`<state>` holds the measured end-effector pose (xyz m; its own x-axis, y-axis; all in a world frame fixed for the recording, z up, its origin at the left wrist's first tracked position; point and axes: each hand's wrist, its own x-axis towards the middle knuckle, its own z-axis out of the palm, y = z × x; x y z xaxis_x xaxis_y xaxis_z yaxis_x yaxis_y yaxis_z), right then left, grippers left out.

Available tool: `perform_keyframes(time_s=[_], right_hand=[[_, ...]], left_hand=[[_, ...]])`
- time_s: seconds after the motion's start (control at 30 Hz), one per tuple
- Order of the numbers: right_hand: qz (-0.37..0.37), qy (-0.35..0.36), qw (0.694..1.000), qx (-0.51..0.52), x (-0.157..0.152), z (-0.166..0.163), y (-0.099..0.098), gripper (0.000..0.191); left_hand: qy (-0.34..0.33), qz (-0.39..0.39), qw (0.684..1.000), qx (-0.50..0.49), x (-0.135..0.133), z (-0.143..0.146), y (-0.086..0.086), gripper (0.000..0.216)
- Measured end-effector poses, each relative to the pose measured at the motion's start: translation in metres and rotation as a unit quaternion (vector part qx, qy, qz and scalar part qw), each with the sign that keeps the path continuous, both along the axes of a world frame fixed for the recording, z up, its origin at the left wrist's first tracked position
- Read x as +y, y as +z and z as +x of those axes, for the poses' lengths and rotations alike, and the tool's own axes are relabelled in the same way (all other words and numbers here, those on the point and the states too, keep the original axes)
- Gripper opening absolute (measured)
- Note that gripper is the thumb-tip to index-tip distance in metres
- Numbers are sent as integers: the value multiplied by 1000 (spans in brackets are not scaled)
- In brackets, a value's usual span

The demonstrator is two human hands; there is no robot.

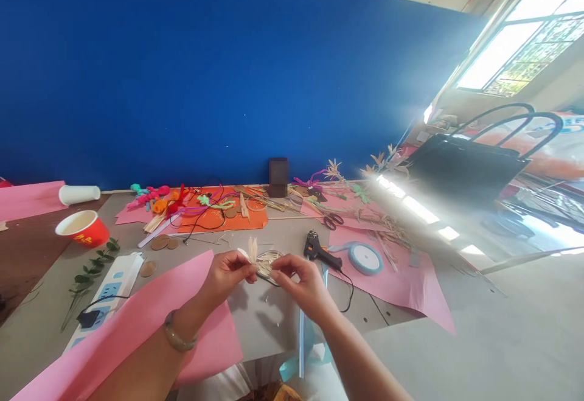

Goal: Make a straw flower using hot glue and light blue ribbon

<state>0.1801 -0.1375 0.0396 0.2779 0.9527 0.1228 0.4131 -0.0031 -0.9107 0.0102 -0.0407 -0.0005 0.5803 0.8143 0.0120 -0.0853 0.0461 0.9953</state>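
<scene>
My left hand (233,272), with a bangle at its wrist, is closed in a pinch on a pale dried husk piece (252,249) whose pointed tips stick up. Between my hands is a loop of pale dried straw strands (269,261), held just above the table. My right hand (298,276) closes its thumb and fingers on the right side of this straw loop. What lies under the fingertips is hidden. To the right of my right hand lies a black glue gun (319,250), and beside it a roll of light blue ribbon (365,258).
A white power strip (114,285), a leafy sprig (93,270) and a red paper cup (83,229) stand or lie at the left. Pink paper (219,328) sits under my left arm. Scissors (333,221), orange paper (219,221) and a dark block (278,177) are farther back.
</scene>
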Motion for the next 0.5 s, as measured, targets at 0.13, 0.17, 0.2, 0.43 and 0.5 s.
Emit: perform_keyframes(time_s=[0.13, 0.17, 0.2, 0.43, 0.5], right_hand=[[28, -3, 999, 25, 11, -24, 8, 8], [34, -5, 999, 28, 13, -27, 10, 7], [38, -7, 999, 30, 14, -29, 12, 6], [39, 20, 997, 69, 15, -33, 19, 15], [42, 16, 996, 75, 15, -32, 19, 17]], left_hand=[[-7, 9, 1000, -8, -2, 0, 1, 26], [-11, 10, 1000, -11, -2, 0, 3, 27], [-15, 10, 1000, -12, -3, 0, 5, 27], [-20, 29, 999, -26, -6, -2, 14, 27], [-11, 38, 999, -30, -7, -3, 15, 25]])
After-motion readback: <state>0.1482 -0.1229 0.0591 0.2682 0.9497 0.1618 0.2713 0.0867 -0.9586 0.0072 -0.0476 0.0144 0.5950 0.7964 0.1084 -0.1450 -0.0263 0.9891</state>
